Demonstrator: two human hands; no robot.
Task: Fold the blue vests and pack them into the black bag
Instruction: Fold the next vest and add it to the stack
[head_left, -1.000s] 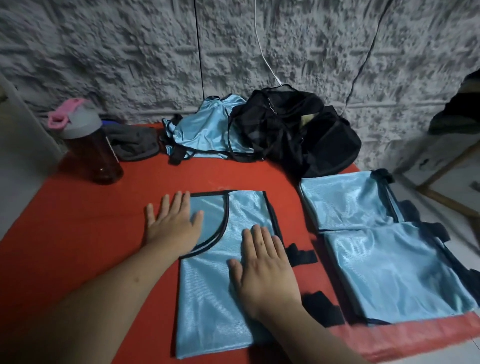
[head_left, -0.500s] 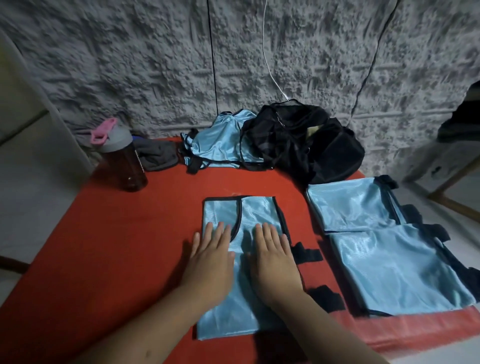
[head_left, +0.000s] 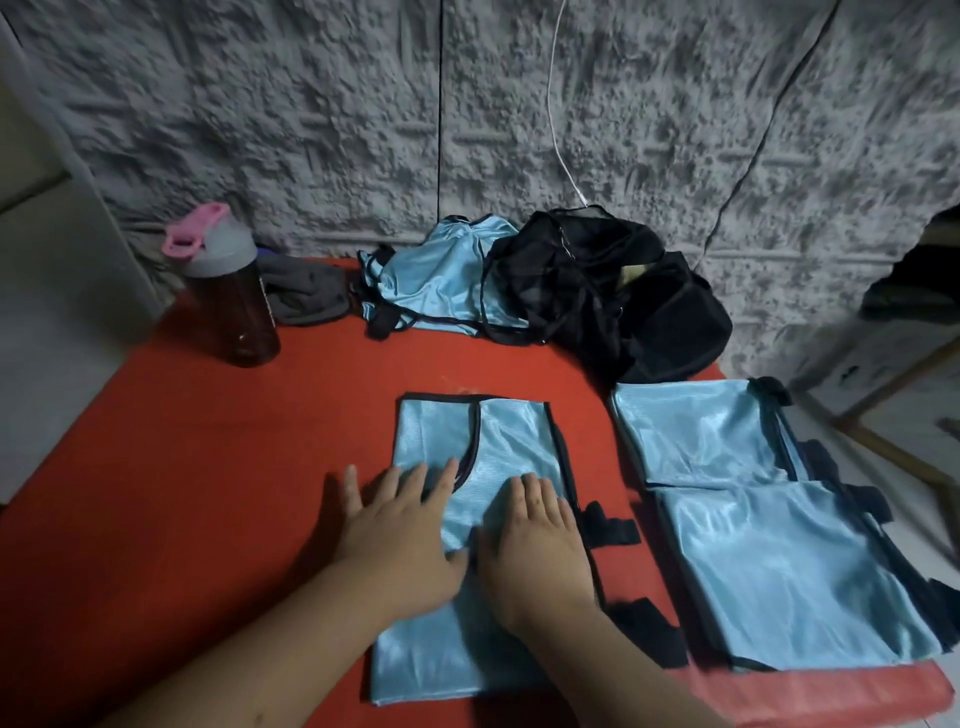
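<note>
A light blue vest with black trim (head_left: 514, 441) lies folded lengthwise on the red table (head_left: 218, 467). My left hand (head_left: 400, 530) presses flat on its left edge, fingers straight, partly on the table. My right hand (head_left: 535, 540) presses flat on the vest's middle beside it. Two folded blue vests (head_left: 696, 436) (head_left: 789, 571) lie side by side at the right. An unfolded blue vest (head_left: 447, 275) sits crumpled at the back, against the black bag (head_left: 613, 291), whose top stands open.
A dark water bottle with a grey and pink lid (head_left: 228, 291) stands at the back left, with a grey cloth (head_left: 306, 291) behind it. A rough grey wall (head_left: 363, 130) backs the table. The table's right edge runs just past the folded vests.
Both hands slid back toward me along the vest and came closer together. My left hand moved from the neckline to the vest's left edge. The view shifted to the left.
</note>
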